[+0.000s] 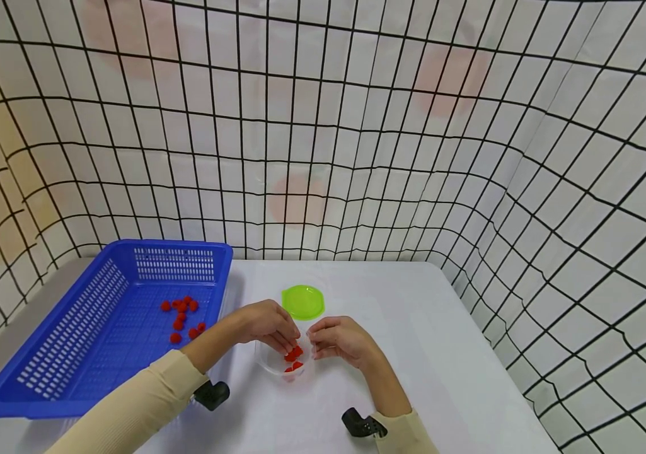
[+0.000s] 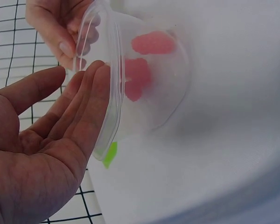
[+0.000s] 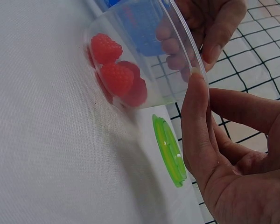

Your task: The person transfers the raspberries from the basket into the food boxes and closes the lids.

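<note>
A clear round plastic container (image 1: 266,360) stands on the white table with several raspberries (image 3: 115,78) at its bottom. My left hand (image 1: 268,325) is over the container's mouth, fingers extended down at the rim and thumb apart. Nothing shows between those fingers in the left wrist view. On the opposite side, my right hand (image 1: 344,340) pinches the container's rim between thumb and fingers. Just behind the container, a bright green lid (image 1: 303,302) lies flat on the table.
To the left stands a large blue plastic basket (image 1: 118,249) with slotted sides. Several more raspberries (image 1: 178,324) lie on its floor, toward its right side. Black grid netting (image 1: 357,170) over white sheeting encloses the table (image 1: 442,378) at the back and sides.
</note>
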The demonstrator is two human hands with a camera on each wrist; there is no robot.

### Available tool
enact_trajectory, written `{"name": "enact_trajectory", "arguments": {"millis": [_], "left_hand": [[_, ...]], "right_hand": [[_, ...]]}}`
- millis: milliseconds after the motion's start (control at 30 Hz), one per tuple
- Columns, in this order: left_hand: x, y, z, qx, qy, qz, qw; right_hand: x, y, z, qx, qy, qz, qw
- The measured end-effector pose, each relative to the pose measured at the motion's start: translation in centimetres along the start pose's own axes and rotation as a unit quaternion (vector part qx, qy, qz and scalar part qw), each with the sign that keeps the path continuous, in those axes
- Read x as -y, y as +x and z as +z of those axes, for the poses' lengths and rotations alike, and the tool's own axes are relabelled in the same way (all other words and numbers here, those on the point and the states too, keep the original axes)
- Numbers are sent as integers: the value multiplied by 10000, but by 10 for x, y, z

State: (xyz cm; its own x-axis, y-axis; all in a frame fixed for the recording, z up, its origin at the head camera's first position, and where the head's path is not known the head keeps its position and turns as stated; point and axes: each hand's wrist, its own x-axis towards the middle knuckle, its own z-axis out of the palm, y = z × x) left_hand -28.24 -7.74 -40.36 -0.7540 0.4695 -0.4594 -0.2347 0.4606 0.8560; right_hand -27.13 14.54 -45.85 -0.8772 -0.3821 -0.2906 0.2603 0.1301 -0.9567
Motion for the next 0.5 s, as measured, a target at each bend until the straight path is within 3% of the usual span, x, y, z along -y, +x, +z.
{"name": "enact_trajectory", "arguments": {"millis": [300,500], "left_hand": [[-5,-7,-8,113,-174,144,9997],[-15,-21,-28,-34,-359,441,9984]], "right_hand": [[1,0,0,-4,-25,17,10000],[1,0,0,-29,-63,78,9999]]}}
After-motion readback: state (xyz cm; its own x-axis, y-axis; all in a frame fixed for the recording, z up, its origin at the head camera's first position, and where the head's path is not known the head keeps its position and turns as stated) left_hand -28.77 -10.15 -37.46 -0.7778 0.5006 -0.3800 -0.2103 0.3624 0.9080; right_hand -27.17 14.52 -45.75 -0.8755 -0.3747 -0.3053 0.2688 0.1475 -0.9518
